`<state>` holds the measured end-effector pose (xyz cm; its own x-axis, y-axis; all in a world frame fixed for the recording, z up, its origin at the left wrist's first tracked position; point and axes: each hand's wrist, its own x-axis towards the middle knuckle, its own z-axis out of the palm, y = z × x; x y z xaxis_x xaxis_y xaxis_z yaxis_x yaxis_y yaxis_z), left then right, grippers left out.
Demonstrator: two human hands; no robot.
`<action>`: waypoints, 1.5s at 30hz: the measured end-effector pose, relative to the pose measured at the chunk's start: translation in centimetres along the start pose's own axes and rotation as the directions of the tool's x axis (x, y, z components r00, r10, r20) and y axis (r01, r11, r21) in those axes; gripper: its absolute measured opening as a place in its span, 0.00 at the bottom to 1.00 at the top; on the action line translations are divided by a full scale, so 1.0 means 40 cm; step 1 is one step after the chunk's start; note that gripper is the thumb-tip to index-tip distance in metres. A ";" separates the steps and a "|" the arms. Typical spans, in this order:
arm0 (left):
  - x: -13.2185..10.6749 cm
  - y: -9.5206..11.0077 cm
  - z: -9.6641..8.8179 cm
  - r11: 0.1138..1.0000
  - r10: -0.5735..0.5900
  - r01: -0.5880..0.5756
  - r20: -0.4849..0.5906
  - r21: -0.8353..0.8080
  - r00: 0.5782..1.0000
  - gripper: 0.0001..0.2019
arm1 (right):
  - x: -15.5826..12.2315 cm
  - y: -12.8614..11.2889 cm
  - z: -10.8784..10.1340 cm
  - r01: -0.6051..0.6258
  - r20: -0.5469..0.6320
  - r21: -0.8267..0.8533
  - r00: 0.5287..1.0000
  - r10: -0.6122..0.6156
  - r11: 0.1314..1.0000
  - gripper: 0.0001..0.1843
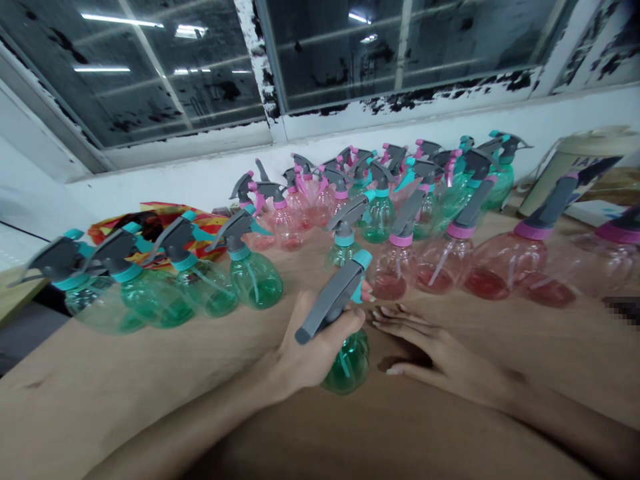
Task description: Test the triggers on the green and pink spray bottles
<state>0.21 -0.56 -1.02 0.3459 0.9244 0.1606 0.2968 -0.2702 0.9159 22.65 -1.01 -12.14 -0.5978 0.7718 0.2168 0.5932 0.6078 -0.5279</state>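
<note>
My left hand (313,347) grips a green spray bottle (350,363) round its neck, just below the grey sprayer head (333,297) with its teal trigger. The bottle stands on the tan table (150,373) in front of me. Beside it, my right hand (430,347) lies flat on the table, fingers stretched out toward the bottle and empty.
Several green spray bottles (255,277) stand in a row at the left. Several pink ones (500,263) stand at the right, with more of both colours behind, near the wall. A red and yellow bag (160,217) lies at the back left. A white bucket (575,167) stands at the far right.
</note>
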 end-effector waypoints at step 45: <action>0.003 0.006 -0.005 0.993 0.008 -0.002 -0.057 0.115 0.998 0.14 | 0.002 -0.013 -0.007 -0.017 0.027 -0.039 0.999 0.018 0.999 0.30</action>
<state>0.16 -0.44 -0.72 0.2968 0.9360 0.1891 0.3966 -0.3009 0.8673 22.45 -1.19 -11.61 -0.6015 0.7772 0.1851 0.6235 0.6015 -0.4994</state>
